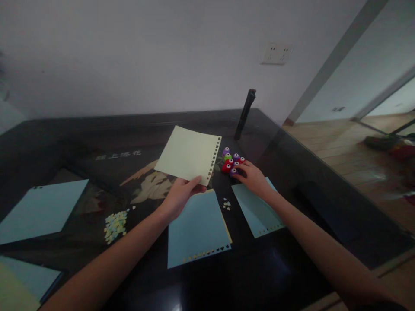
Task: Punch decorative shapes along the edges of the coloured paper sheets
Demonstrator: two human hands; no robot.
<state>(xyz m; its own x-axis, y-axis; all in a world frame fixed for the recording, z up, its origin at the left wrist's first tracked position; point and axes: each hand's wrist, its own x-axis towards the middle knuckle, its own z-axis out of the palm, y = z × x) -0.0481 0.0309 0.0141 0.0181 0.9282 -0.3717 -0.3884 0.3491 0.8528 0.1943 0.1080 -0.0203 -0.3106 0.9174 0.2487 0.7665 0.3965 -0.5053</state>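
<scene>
My left hand (180, 194) pinches the near corner of a pale yellow sheet (188, 154) and holds it up over the dark table; small star shapes are punched along its right edge. My right hand (253, 176) reaches into a cluster of small craft punches (232, 160), coloured purple, red and green, with its fingers curled on a purple one at the near side. Below my hands lie a blue sheet on a yellow one (197, 226) with hearts punched along the near edge, and a second blue sheet (257, 207).
A heap of punched paper bits (115, 225) lies at the left, a few more (226, 204) between the sheets. More blue sheets (40, 209) lie at the far left. A black cylinder (245, 113) stands at the back of the glossy black table (285, 259). Wood floor lies beyond the right edge.
</scene>
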